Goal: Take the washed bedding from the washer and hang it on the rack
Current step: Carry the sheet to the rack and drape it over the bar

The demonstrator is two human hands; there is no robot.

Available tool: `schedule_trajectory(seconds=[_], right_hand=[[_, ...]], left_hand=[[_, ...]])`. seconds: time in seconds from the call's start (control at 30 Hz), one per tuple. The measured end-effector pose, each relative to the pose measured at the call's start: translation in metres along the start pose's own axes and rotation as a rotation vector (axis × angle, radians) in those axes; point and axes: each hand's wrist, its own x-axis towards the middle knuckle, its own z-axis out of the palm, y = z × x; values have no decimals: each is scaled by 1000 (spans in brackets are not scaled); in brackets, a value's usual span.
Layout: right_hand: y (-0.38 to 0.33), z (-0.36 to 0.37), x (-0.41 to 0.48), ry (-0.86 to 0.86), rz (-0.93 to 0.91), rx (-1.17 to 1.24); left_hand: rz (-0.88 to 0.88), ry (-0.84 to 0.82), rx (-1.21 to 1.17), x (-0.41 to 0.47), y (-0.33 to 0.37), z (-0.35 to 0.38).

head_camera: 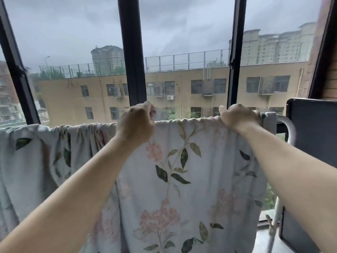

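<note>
There is one piece of bedding, a single pale blue-grey sheet printed with pink flower clusters and dark green leaves. It hangs over the top rail of one rack that runs left to right just in front of the window. The rail itself is hidden under the cloth. Only a white, rounded tube of the rack shows, curving down at the right end.

Two bare hands reach up to the top fold. The left hand has its fingers curled and pinches a small tuck of the sheet, lifted a little above the rail. The right hand is curled over the top edge near the right end and grips the cloth, with the thumb sticking up.

The fabric is soft and thin. It is gathered into tight folds on the left and along the top edge, and falls smoother between the two forearms.

A dark, flat panel with rounded corners stands at the right, just beside the rack's tube. Four dark uprights of the window frame cross the glass. Far beyond are a long tan block with rows of windows, a fenced roof, taller towers and a grey, cloudy sky.
</note>
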Motion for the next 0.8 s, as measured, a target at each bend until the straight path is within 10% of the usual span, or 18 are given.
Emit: schedule_trajectory(seconds=[0.17, 0.43, 0.63, 0.8], right_hand=[[12, -14, -4, 6, -50, 313], [91, -16, -17, 490, 219, 272], [133, 3, -33, 32, 439, 791], [146, 6, -41, 120, 355, 789]], left_hand=[[295, -129, -53, 14, 91, 37], [242, -104, 68, 16, 115, 64], [151, -189, 85, 21, 131, 61], [261, -141, 62, 27, 174, 68]])
